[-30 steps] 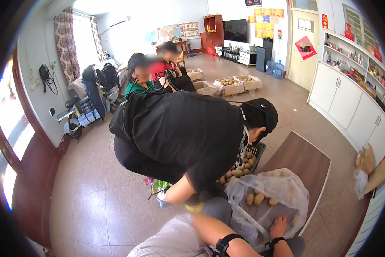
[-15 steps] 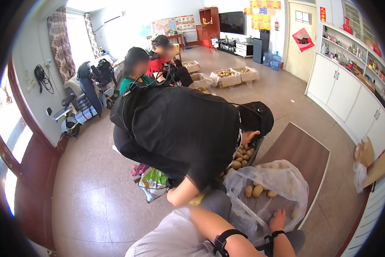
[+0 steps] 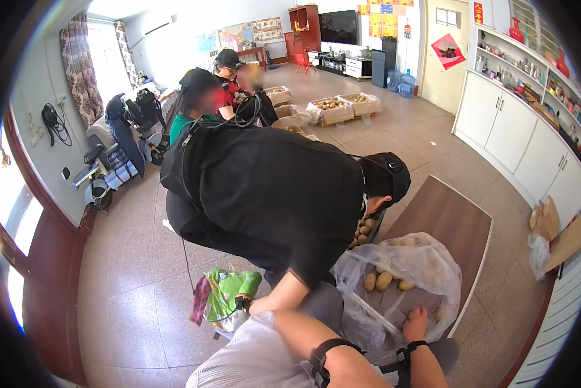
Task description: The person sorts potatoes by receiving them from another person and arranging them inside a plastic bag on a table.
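My right hand (image 3: pixel 416 325) rests at the near right of a box (image 3: pixel 374 317) lined with clear plastic. Its fingers look loosely spread against the lining, with no object visible in them. Several potatoes (image 3: pixel 383 280) lie in the box beyond that hand, some under a fold of plastic (image 3: pixel 426 262). A bare arm (image 3: pixel 303 333) with a black strap crosses the bottom, but my left hand is outside the frame. To the left, a bending co-worker's hand (image 3: pixel 244 305) touches a green and white bag (image 3: pixel 233 289).
The co-worker in black (image 3: pixel 264 187) leans over a potato crate (image 3: pixel 363 233). A brown board (image 3: pixel 442 216) lies right of it. Two other people sit behind, near potato boxes (image 3: pixel 329 110). White cabinets (image 3: pixel 497 123) line the right wall, with cardboard (image 3: pixel 565 242) nearer.
The view has shifted slightly. The co-worker's hand and the green bag have come further into sight at the left. My right hand stays in the same part of the box.
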Tool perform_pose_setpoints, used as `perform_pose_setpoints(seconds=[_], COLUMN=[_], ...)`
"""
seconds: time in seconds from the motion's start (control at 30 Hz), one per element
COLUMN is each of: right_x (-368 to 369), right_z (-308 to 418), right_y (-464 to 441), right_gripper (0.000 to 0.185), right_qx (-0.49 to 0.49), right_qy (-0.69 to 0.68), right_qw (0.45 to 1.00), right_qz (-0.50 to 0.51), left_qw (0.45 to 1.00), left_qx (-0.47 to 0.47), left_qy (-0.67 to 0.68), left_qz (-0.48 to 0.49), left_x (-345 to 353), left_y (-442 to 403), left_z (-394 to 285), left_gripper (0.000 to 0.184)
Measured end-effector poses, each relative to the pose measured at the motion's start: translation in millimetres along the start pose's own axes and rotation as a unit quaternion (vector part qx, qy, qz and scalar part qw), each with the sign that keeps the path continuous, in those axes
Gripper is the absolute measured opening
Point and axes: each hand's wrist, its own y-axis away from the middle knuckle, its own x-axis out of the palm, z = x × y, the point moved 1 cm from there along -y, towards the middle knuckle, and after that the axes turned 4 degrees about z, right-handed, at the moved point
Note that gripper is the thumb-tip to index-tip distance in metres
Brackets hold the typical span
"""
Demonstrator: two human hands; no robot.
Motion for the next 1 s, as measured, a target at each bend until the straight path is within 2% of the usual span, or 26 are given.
perform_pose_setpoints(seconds=[0.2,0.27,0.47,1.0], right_x=[-2,-2,-3,-5], right_z=[2,2,2,4], right_y=[1,0,7,7], right_gripper=[0.043,0.043,0.042,0.047], right_qx=[-0.009,0.016,-0.011,0.001], right_qy=[-0.001,0.012,-0.004,-0.003], right_qw=[1.000,0.999,1.000,0.999], right_qz=[0.008,0.039,0.020,0.033], left_qw=[1.000,1.000,0.999,0.996], left_qx=[-0.005,-0.010,-0.010,0.011], left_qy=[-0.006,-0.008,-0.007,-0.021], left_qz=[0.008,0.018,0.035,0.086], left_x=[1,1,0,0], left_y=[0,0,3,14], left_z=[-1,-1,1,-12], left_gripper=[0.036,0.036,0.036,0.038])
